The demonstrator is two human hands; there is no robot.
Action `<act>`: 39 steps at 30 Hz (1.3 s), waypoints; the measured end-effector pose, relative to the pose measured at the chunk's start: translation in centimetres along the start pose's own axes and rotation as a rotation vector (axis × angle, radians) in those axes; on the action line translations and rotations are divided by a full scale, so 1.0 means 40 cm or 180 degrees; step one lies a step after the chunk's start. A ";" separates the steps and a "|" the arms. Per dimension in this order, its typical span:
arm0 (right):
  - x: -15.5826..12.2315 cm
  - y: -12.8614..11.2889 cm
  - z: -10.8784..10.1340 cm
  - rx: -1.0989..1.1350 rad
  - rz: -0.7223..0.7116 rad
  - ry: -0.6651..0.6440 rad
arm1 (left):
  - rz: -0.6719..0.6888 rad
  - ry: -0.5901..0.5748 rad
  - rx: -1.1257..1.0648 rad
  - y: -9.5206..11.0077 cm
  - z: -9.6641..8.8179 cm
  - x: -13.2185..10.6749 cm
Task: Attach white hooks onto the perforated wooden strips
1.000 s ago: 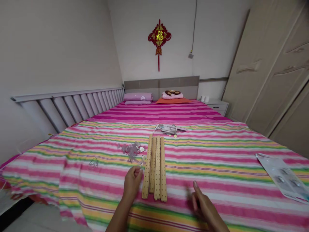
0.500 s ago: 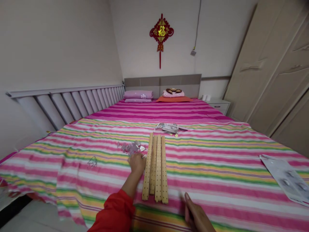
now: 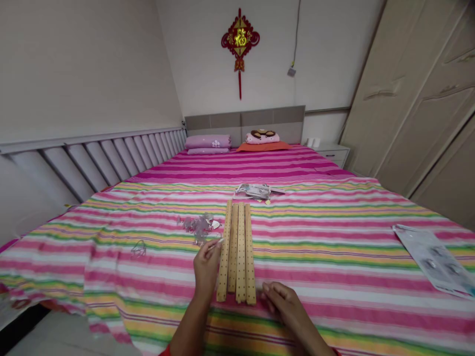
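Several long, pale wooden strips (image 3: 240, 252) with rows of small dark holes lie side by side on the striped bedspread (image 3: 315, 277). Left of them, my left hand (image 3: 206, 262) is closed in a pinch, a small whitish piece (image 3: 221, 240) showing at its fingertips against the leftmost strip. Just beyond that hand sits a loose heap of small greyish, shiny pieces (image 3: 200, 225), too small to name. My right hand (image 3: 285, 302), its thumb and fingers drawn together, is beside the near end of the rightmost strip; what it holds, if anything, cannot be made out.
Past the strips lies a crumpled clear packet (image 3: 256, 190) with small yellow bits near it. A thin wire-like tangle (image 3: 139, 248) rests at left, and a flat plastic package (image 3: 432, 257) at right. Folded bedding (image 3: 208, 142) is by the headboard (image 3: 267, 118).
My left hand has drawn back from the heap, and the whitish piece shows more plainly. My right hand has moved forward and left toward the strips, its fingers closing. The view has shifted slightly.
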State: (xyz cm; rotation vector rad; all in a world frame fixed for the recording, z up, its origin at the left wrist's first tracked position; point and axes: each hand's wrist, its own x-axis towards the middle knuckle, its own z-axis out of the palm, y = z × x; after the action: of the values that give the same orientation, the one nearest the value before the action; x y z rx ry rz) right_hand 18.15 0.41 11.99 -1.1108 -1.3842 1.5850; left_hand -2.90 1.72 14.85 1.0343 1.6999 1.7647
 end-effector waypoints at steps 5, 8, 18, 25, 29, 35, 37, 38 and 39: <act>0.033 -0.017 0.040 0.0414 -0.0030 -0.0093 | 0.0833 -0.0290 0.0536 -0.012 0.007 -0.121; 0.041 -0.019 0.053 0.0688 -0.0051 0.0007 | 0.1335 -0.0362 0.0907 -0.027 0.004 -0.160; 0.027 -0.008 0.051 0.1205 -0.0081 -0.0058 | 0.1586 -0.0407 0.1051 -0.054 -0.002 -0.226; 0.008 0.012 0.046 0.0969 -0.0058 -0.0112 | 0.1236 -0.0811 0.0669 -0.054 -0.002 -0.224; -0.010 0.024 0.046 0.0558 -0.0184 0.0177 | 0.0586 -0.1141 0.0190 -0.072 0.004 -0.220; -0.013 0.038 0.058 0.0234 -0.0381 0.0780 | -0.0320 -0.1177 -0.0189 -0.067 0.021 -0.228; -0.008 0.047 0.059 0.0176 -0.0327 0.0899 | -0.0503 -0.0943 -0.0270 -0.057 0.017 -0.233; -0.005 0.052 0.060 0.0156 -0.0312 0.0956 | -0.0586 -0.0835 -0.0296 -0.055 0.013 -0.237; -0.002 0.057 0.061 0.0136 -0.0305 0.1009 | -0.0671 -0.0773 -0.0331 -0.056 0.009 -0.243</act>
State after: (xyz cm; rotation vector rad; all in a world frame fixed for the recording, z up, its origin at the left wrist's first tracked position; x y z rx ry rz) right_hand 15.92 -0.81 9.86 -1.1928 -1.1688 1.2994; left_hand 2.86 -5.36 10.80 0.9440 1.4926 1.5111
